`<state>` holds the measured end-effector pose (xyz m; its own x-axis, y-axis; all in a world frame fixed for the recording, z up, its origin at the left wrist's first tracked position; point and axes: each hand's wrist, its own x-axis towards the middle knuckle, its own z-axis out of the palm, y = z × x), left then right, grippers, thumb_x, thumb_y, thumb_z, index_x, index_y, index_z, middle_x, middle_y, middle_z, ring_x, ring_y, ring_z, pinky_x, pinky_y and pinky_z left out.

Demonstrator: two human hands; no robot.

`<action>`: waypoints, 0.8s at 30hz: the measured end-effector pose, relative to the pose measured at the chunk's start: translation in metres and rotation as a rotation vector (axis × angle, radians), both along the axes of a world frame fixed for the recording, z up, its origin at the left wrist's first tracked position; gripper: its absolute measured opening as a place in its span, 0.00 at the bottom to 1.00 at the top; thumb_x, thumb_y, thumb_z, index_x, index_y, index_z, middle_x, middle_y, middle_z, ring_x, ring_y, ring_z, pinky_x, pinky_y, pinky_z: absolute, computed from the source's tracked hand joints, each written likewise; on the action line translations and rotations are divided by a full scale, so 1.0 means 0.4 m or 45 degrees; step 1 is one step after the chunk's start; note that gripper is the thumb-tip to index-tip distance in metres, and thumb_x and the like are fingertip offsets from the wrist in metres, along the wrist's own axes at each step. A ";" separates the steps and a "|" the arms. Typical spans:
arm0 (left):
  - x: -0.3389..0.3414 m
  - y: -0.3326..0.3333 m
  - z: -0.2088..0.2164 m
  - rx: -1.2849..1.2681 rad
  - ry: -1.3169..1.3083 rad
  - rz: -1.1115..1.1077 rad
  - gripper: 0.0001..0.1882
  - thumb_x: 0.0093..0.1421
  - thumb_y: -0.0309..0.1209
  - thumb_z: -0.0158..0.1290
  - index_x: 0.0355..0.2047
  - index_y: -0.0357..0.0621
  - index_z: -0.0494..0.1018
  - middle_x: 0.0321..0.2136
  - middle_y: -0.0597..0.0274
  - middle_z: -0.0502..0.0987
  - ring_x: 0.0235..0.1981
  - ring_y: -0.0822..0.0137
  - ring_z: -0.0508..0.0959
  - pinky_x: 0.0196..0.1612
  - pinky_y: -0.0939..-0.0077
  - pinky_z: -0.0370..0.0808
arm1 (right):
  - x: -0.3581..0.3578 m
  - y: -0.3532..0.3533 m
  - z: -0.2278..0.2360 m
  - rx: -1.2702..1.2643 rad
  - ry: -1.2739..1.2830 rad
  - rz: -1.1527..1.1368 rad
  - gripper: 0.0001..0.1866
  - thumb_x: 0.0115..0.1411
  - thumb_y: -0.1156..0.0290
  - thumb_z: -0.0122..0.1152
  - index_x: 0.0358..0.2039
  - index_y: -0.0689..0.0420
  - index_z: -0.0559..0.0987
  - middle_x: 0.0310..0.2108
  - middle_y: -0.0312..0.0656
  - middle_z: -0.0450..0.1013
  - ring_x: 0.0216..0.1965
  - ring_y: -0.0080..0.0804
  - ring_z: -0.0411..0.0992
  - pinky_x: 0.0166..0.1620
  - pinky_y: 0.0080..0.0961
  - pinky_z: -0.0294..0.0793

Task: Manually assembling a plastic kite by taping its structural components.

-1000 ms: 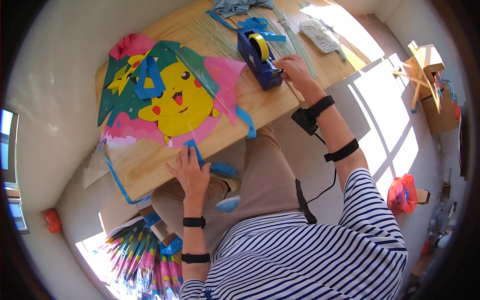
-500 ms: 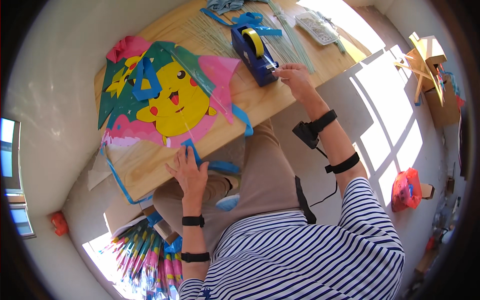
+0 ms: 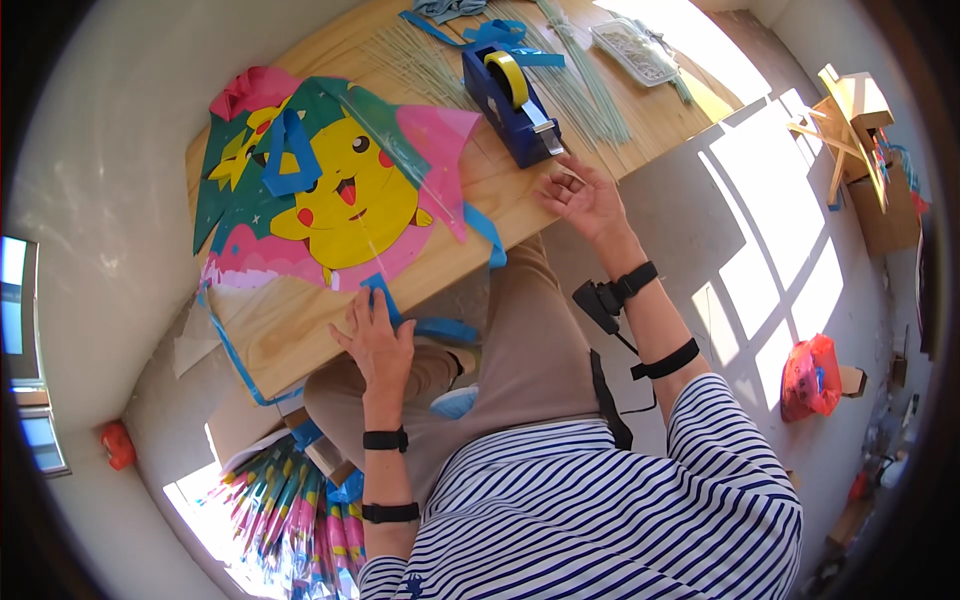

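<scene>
A plastic kite (image 3: 365,215) lies on the wooden table, printed with a yellow cartoon figure on green and pink. At its lower tip, my left hand (image 3: 377,345) holds a blue ribbon (image 3: 381,296) against the table's near edge, thumb and fingers around it. My right hand (image 3: 588,203) is just off the front of the dark blue tape dispenser (image 3: 512,110), palm turned up and fingers curled. A small, hardly visible piece of clear tape appears pinched at its fingertips. The dispenser carries a yellow-cored roll.
Thin pale rods (image 3: 590,85) and a clear tray of small white pieces (image 3: 636,52) lie at the table's far side, near more blue ribbon (image 3: 497,35). Packed colourful kites (image 3: 290,510) stand low on the left. A red bag (image 3: 811,380) sits on the floor at right.
My right hand has come away from the dispenser's cutting edge, moving slightly down and toward me, and has turned palm up. The left hand keeps its place on the ribbon.
</scene>
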<state>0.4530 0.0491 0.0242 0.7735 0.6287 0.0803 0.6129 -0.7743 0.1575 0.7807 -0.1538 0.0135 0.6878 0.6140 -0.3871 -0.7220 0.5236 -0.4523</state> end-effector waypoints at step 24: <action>-0.002 -0.007 0.003 -0.046 -0.092 0.040 0.35 0.51 0.37 0.65 0.59 0.42 0.70 0.63 0.56 0.64 0.65 0.51 0.62 0.65 0.23 0.44 | 0.017 0.122 0.041 -0.641 -0.399 -0.285 0.00 0.60 0.80 0.58 0.32 0.63 0.76 0.30 0.44 0.77 0.34 0.39 0.80 0.42 0.32 0.79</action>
